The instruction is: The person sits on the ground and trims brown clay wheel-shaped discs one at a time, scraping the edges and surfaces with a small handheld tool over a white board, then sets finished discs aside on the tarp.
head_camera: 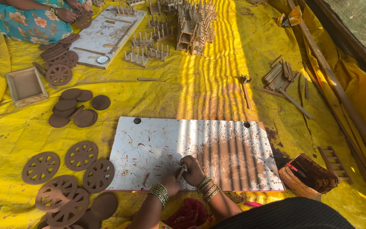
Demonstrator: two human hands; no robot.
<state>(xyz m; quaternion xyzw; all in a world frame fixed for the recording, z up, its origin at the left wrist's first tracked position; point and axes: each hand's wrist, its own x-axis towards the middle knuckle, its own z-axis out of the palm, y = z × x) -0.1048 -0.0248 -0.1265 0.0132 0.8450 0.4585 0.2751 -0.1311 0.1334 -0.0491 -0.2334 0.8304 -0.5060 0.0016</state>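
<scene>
Small clay piece [181, 171] pinched between both hands' grip, left hand [171, 185], right hand [192, 169], over white board [157, 144].

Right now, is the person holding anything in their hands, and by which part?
Both hands meet on a small thin grey piece over the white board. The right hand pinches its upper end, the left hand its lower end; what it is cannot be told.
</scene>
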